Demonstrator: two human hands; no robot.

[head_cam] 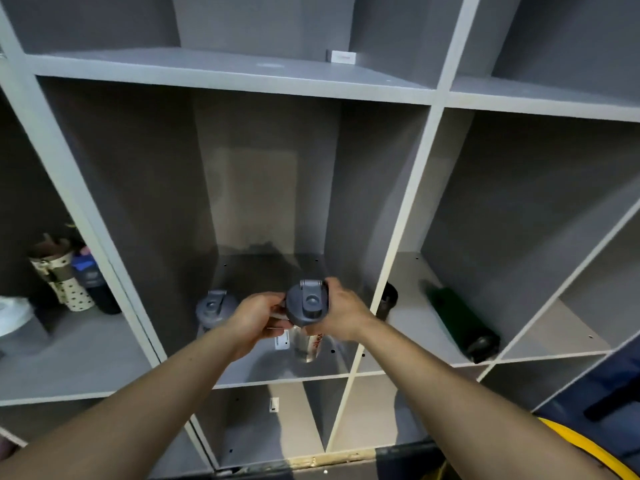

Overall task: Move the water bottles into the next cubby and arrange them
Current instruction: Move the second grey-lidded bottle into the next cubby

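Both my hands hold a clear water bottle (307, 341) with a grey flip lid at the front of the middle cubby (277, 372). My left hand (254, 318) grips the lid's left side and my right hand (341, 313) wraps its right side. A second bottle with a grey lid (213, 306) stands upright to the left in the same cubby. In the right cubby (426, 348) a dark green bottle (460, 322) lies on its side, and a black bottle (386, 299) stands partly hidden behind the divider.
The left cubby holds a dotted cream bottle (64, 280), a dark blue bottle (93, 282) and a white object (12, 315). A small white tag (343, 57) rests on the shelf above. A yellow curved object (588, 452) sits at the bottom right.
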